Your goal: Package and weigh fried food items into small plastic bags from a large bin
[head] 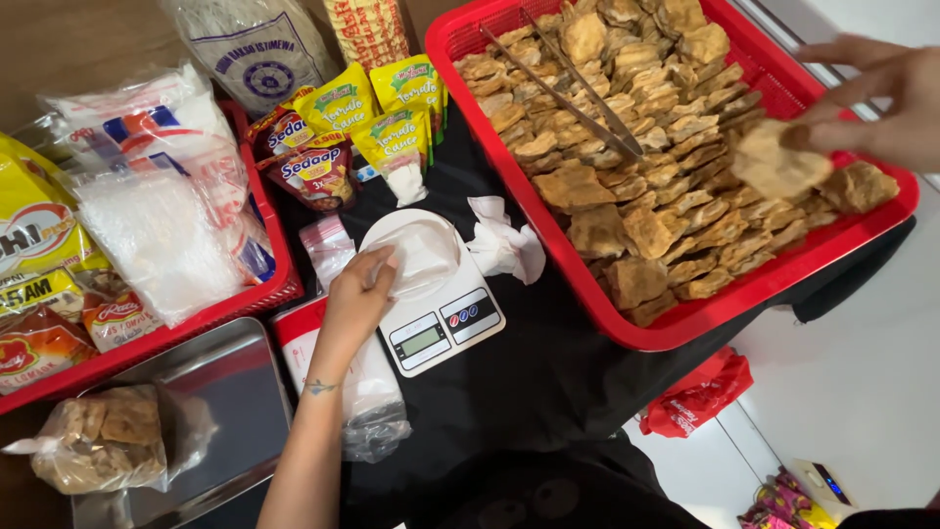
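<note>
My left hand [357,294] rests on a clear plastic bag [423,253] laid over the round pan of a small white kitchen scale [446,323]. Fingers pinch the bag's left edge. My right hand [876,93] hovers over the right side of a large red tray [685,328] and holds one flat brown fried cracker [778,162] between its fingertips. The tray is heaped with several more such crackers. A pair of metal tongs [568,88] lies across the pile, touched by neither hand.
A second red tray [264,211] at left holds packets and white noodle bags. Sauce sachets [367,118] stand behind the scale. A filled cracker bag [103,436] lies on a steel tray [230,392]. Crumpled white tissue [504,245] lies beside the scale.
</note>
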